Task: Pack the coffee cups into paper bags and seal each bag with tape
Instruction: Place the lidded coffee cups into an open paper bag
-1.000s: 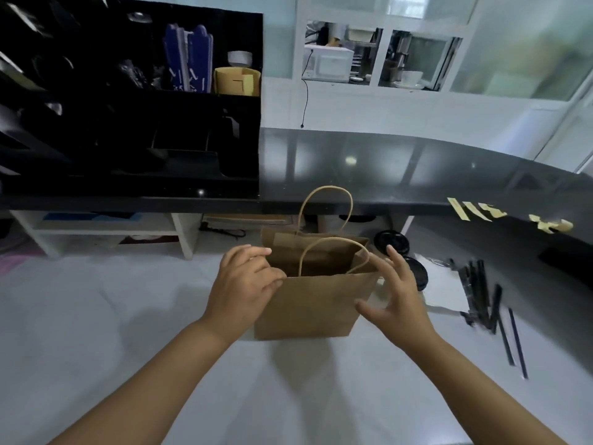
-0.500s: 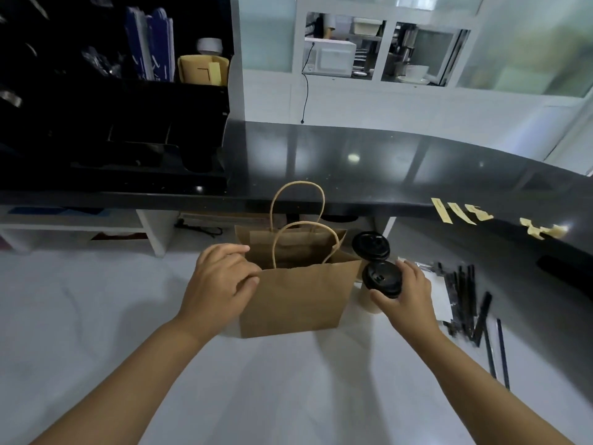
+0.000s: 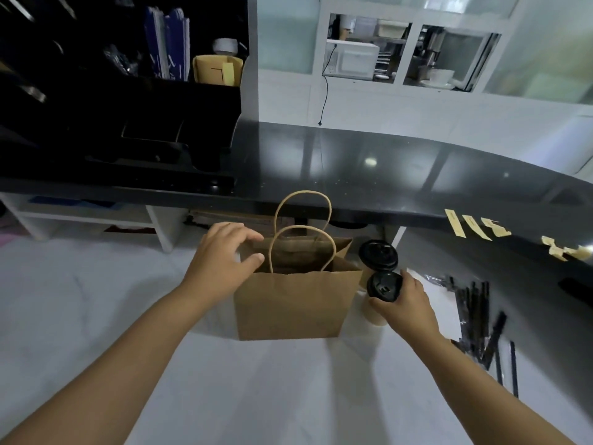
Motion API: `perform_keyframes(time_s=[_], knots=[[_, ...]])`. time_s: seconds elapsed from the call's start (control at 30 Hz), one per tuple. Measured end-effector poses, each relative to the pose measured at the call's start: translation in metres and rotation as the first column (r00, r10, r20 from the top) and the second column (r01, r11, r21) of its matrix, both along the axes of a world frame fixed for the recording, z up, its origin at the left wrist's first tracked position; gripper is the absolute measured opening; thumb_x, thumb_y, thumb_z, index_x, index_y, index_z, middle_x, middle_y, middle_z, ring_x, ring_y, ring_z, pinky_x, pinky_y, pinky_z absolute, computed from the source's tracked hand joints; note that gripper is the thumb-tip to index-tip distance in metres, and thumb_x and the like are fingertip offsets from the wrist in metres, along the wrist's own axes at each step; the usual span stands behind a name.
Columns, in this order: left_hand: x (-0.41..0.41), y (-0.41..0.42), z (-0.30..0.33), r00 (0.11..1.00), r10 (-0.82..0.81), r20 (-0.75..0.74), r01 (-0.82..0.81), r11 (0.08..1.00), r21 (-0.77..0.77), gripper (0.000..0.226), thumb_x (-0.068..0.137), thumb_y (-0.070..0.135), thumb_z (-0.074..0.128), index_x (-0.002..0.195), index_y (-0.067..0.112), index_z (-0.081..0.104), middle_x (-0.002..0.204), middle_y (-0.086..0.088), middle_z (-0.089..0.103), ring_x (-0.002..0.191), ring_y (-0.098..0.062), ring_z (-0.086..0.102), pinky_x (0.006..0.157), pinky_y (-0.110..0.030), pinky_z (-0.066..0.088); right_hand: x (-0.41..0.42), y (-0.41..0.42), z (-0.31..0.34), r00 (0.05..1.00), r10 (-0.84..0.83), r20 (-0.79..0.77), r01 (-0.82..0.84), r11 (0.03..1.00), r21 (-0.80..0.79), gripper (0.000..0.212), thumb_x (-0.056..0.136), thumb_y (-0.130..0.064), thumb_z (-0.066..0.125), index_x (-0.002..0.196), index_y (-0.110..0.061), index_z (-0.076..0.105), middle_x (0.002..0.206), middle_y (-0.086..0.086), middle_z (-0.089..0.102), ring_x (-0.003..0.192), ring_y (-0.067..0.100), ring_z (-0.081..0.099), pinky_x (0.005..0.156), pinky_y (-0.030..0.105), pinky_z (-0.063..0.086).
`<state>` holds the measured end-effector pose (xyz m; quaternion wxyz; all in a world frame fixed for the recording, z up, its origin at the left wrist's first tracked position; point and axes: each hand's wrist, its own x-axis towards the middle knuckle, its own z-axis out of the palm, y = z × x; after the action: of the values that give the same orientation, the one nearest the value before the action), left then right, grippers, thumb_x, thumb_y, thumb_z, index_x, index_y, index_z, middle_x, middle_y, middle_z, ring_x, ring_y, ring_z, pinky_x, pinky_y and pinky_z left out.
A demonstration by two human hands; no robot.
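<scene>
A brown paper bag (image 3: 290, 305) with two looped handles stands open on the white table. My left hand (image 3: 221, 255) is at the bag's left top edge, fingers spread over the rim and thumb against its front wall. Right of the bag, my right hand (image 3: 406, 301) grips a paper coffee cup (image 3: 385, 285) with a black lid, tilted toward me. A second black-lidded cup (image 3: 378, 254) stands just behind it. Several strips of yellowish tape (image 3: 470, 227) stick to the edge of the black counter on the right.
The black counter (image 3: 369, 175) overhangs the table's back. A black organiser (image 3: 128, 91) with sleeves and papers stands on its left. Several black wrapped straws (image 3: 478, 313) and a white sheet (image 3: 444, 308) lie right of the cups. White shelving (image 3: 96, 216) sits under the counter.
My right hand left the bag's right side, reached the near cup and closed round it, and now tilts it. My left hand loosened at the bag's left edge, its fingers spreading.
</scene>
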<state>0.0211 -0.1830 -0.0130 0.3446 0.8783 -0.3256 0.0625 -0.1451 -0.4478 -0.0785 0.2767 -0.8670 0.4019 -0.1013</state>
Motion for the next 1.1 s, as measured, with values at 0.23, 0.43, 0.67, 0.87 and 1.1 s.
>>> perform_keyframes(time_s=[0.23, 0.43, 0.67, 0.87, 1.1], knots=[[0.018, 0.005, 0.002, 0.975, -0.120, -0.185, 0.150, 0.975, 0.161, 0.056, 0.078, 0.041, 0.069, 0.129, 0.036, 0.046, 0.146, 0.007, 0.030, 0.140, -0.008, 0.010, 0.111, -0.040, 0.021, -0.002, 0.005, 0.011, 0.999, -0.046, 0.029, 0.045, 0.999, 0.029, 0.072, 0.067, -0.037, 0.078, 0.128, -0.021, 0.043, 0.121, 0.007, 0.048, 0.109, 0.027, 0.049, 0.081, 0.047, 0.053], [0.026, 0.011, 0.001, 0.931, -0.244, -0.272, 0.297, 0.939, 0.173, 0.077, 0.073, 0.054, 0.070, 0.138, 0.038, 0.032, 0.150, 0.014, 0.018, 0.138, 0.001, -0.001, 0.112, -0.038, 0.015, -0.018, 0.011, 0.033, 0.989, -0.065, 0.130, 0.061, 0.997, 0.039, 0.075, 0.070, -0.030, 0.080, 0.135, -0.021, 0.043, 0.126, 0.005, 0.045, 0.110, 0.019, 0.047, 0.080, 0.027, 0.044], [0.028, 0.009, -0.001, 0.895, -0.291, -0.338, 0.366, 0.912, 0.185, 0.091, 0.071, 0.049, 0.074, 0.143, 0.041, 0.020, 0.152, 0.022, 0.002, 0.138, 0.003, -0.010, 0.115, -0.039, 0.011, -0.012, 0.019, 0.093, 0.912, -0.133, 0.387, 0.118, 0.991, 0.064, 0.081, 0.072, -0.024, 0.080, 0.141, -0.016, 0.038, 0.131, 0.002, 0.041, 0.119, 0.016, 0.044, 0.098, 0.028, 0.038], [0.031, 0.008, 0.000, 0.841, -0.338, -0.422, 0.435, 0.887, 0.157, 0.104, 0.050, 0.070, 0.061, 0.142, 0.045, 0.019, 0.150, 0.027, -0.004, 0.136, 0.005, -0.014, 0.115, -0.041, 0.012, 0.004, 0.042, 0.134, 0.838, -0.073, 0.540, -0.021, 0.986, 0.166, 0.068, 0.075, -0.017, 0.076, 0.134, -0.028, 0.043, 0.127, -0.002, 0.049, 0.115, 0.017, 0.051, 0.090, 0.032, 0.045], [0.029, 0.014, 0.003, 0.810, -0.365, -0.460, 0.474, 0.868, 0.147, 0.110, 0.046, 0.072, 0.057, 0.144, 0.044, 0.014, 0.149, 0.028, -0.010, 0.138, 0.002, -0.017, 0.115, -0.042, 0.014, 0.027, 0.067, 0.154, 0.885, 0.067, 0.460, -0.260, 0.891, 0.372, 0.067, 0.071, -0.008, 0.076, 0.124, -0.036, 0.045, 0.116, -0.006, 0.051, 0.109, 0.019, 0.054, 0.091, 0.042, 0.051]])
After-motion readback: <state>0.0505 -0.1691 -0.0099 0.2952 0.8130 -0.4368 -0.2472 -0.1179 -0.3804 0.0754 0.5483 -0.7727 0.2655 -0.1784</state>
